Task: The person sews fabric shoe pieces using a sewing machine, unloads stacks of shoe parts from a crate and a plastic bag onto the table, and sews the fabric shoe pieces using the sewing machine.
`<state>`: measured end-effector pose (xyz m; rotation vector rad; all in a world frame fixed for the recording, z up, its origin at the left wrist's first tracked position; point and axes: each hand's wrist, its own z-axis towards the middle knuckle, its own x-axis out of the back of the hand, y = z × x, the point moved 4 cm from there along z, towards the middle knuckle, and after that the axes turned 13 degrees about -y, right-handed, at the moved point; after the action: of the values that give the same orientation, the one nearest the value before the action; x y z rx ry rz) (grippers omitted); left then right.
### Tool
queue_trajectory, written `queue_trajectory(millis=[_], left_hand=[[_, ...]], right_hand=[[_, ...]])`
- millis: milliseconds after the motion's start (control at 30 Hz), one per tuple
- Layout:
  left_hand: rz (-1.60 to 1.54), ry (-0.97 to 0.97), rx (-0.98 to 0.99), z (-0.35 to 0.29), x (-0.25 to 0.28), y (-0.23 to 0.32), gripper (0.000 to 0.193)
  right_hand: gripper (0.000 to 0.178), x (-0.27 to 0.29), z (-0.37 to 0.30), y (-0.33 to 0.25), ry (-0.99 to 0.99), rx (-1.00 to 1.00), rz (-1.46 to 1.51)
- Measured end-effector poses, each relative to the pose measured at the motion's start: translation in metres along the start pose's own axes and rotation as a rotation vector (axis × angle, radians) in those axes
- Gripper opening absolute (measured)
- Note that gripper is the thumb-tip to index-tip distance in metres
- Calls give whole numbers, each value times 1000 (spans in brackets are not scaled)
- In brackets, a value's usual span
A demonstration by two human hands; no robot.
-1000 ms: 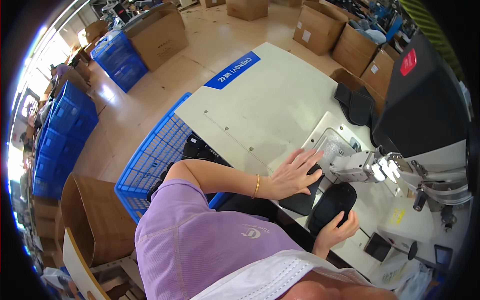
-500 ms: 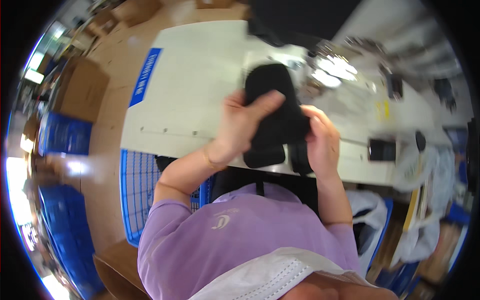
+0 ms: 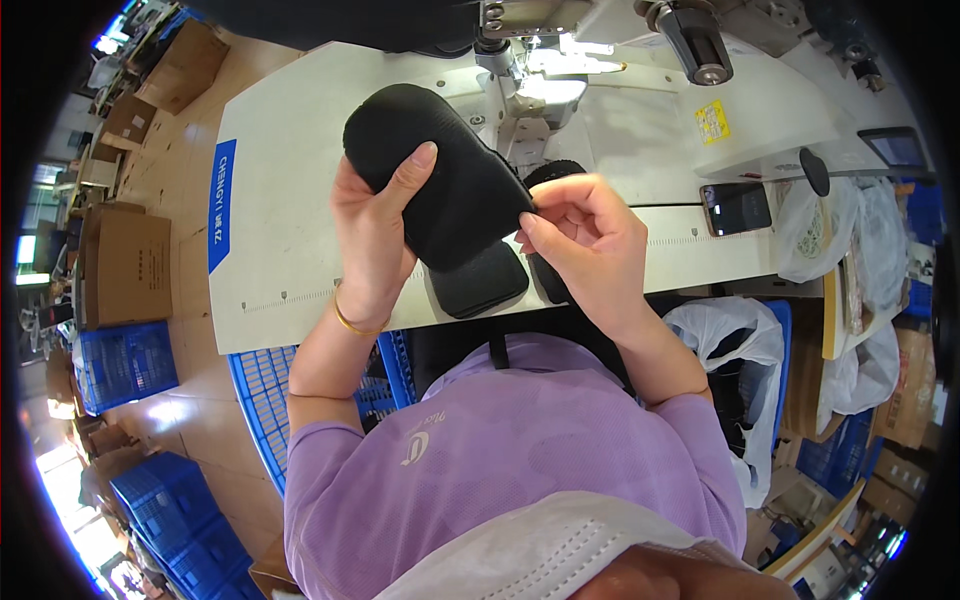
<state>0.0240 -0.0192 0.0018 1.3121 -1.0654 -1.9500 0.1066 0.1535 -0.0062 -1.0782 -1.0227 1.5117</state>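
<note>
A flat black padded fabric piece (image 3: 450,190), rounded at its far end, is held up over the white work table (image 3: 290,200). My left hand (image 3: 378,215) grips its left side, thumb on top and fingers underneath. At its near right corner, my right hand (image 3: 592,240) pinches the edge between thumb and fingertips. Below it on the table's front lies another black padded piece (image 3: 482,283). A further black piece (image 3: 556,172) lies partly hidden behind my right hand.
Beyond my hands stands a sewing machine (image 3: 540,100) with its lamp lit. A phone (image 3: 737,208) lies on the right of the table. A blue crate (image 3: 265,400) is below the left edge; a white plastic bag (image 3: 735,335) hangs at the lower right.
The view has swung, and the sewing machine now shows clearly. The held piece is tilted and steadier, and my right hand has come onto its near right corner.
</note>
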Motion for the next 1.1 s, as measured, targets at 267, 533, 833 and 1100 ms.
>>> queue_trajectory(millis=[267, 533, 833, 1100], left_hand=[[222, -149, 100, 48, -6, 9, 26], [348, -270, 268, 101, -14, 13, 10], [780, -289, 72, 107, -12, 16, 14], [1589, -591, -1233, 26, -42, 15, 32]], right_hand=[[20, 12, 24, -7, -112, -264, 47], [20, 23, 50, -10, -52, -134, 140], [19, 16, 55, -2, -26, -123, 167], [21, 14, 52, -6, -16, -87, 153]])
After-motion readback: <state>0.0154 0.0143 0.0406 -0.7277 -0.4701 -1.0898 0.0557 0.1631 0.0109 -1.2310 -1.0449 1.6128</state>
